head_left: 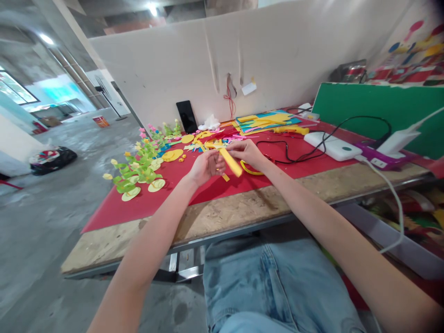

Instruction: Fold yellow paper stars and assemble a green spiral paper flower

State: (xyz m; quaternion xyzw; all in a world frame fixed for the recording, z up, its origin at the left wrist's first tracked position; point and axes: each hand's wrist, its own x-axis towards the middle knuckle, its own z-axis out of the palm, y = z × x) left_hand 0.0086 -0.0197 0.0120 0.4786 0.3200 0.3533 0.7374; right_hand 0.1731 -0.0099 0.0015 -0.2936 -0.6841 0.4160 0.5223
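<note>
Both my hands hover over the red sheet (145, 206) covering the chipboard table (243, 208). My left hand (205, 166) is closed, its fingers pinching the near part of a yellow foam strip (231, 162). My right hand (247, 151) is closed on the far end of the same strip. A yellow ring-shaped offcut (250, 170) lies just under my right wrist. Small yellow scraps lie on the red sheet beneath the strip.
Green paper plants on yellow discs (138, 171) stand in rows at the left. Coloured foam sheets (265, 121), a glue gun (291, 130), a black phone (187, 116), a white power bank (333, 145) with cables and a green board (381, 111) fill the back and right.
</note>
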